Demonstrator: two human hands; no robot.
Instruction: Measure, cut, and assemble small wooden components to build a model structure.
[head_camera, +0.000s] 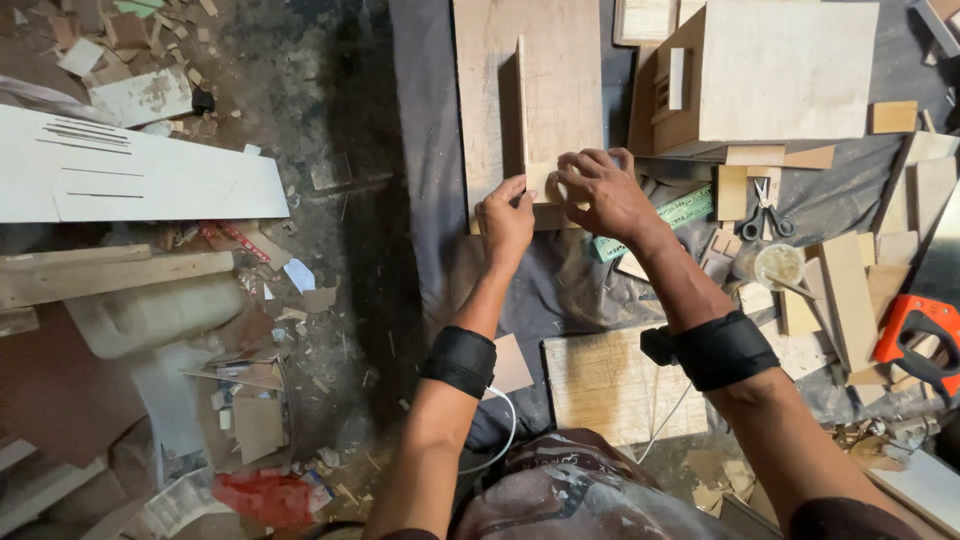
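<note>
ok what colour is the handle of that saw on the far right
Bright orange with black, seen on the handsaw handle at the right edge of the head view.

Upright piece: we see a thin pale plywood strip (522, 100), raw and matt.
Base: a flat light-brown plywood board (490, 90), unfinished, its grain faint.
Box: a pale plywood box (785, 70), smooth and dull.
Ground cover: dark grey cloth (425, 150), creased and dusty.
Wrists: we wear black fabric wristbands (460, 360), matt.
Saw: an orange plastic saw handle (915, 330), slightly glossy.
Scissors: metal blades (764, 195), dull.
</note>
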